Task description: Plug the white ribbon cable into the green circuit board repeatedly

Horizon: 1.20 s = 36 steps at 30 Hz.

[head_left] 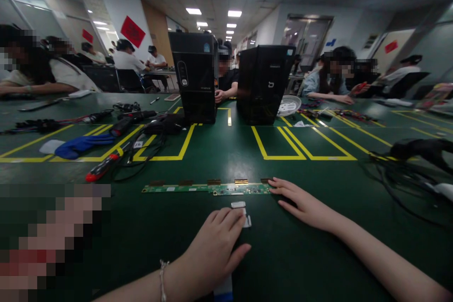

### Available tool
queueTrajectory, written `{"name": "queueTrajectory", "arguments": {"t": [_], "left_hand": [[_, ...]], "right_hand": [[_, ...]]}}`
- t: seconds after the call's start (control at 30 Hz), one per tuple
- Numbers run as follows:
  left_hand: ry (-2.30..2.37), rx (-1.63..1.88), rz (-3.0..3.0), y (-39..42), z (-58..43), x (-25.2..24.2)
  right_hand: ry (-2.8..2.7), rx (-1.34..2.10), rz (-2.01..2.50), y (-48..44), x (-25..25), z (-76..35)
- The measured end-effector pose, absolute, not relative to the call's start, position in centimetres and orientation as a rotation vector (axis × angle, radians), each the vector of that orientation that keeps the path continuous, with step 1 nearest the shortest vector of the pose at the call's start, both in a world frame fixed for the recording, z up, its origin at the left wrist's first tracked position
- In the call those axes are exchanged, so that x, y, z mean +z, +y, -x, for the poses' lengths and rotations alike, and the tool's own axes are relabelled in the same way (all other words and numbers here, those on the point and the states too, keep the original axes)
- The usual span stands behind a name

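A long, thin green circuit board (198, 188) lies across the green table in front of me, with several brown-gold flex tabs along its far edge. My right hand (295, 200) rests at the board's right end, its fingers spread and the fingertips touching it. Closer to me, my left hand (221, 238) lies palm down with its thumb apart. Its fingertips rest on a small white folded piece (238, 205), partly covered by them. Below that hand a flat white strip with a blue end (222, 289) shows; whether it joins the white piece is hidden.
Two black computer towers (196, 75) (265, 85) stand ahead. To the left lie a red-black screwdriver (102, 167), a blue glove (83, 145) and black cables (155, 141). More black cables (392, 188) lie right. A white basket (288, 105) and several people sit farther back.
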<state>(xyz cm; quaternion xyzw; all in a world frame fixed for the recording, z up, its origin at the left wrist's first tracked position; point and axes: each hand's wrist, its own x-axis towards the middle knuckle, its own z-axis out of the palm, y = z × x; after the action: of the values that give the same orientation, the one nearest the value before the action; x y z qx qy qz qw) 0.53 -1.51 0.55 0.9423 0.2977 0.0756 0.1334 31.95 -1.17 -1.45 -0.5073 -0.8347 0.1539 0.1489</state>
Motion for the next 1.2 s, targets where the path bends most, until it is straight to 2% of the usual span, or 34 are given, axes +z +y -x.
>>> {"name": "queueTrajectory", "arguments": {"t": [0.4, 0.6, 0.8, 1.2], "left_hand": [[0.785, 0.29, -2.676, -0.5, -0.2, -0.8], [0.784, 0.169, -2.636, 0.4, 0.0, 0.1], [0.766, 0.224, -2.621, 0.9, 0.1, -0.4], [0.802, 0.15, -2.607, 0.9, -0.1, -0.2]], "right_hand": [[-2.442, 0.317, 1.373, -0.7, -1.0, -26.2], [-2.468, 0.406, 1.43, 0.0, -1.8, -26.6], [-2.466, 0.487, 1.437, -0.1, -1.9, -26.8], [-2.509, 0.476, 1.443, 0.0, -1.8, -26.8]]}}
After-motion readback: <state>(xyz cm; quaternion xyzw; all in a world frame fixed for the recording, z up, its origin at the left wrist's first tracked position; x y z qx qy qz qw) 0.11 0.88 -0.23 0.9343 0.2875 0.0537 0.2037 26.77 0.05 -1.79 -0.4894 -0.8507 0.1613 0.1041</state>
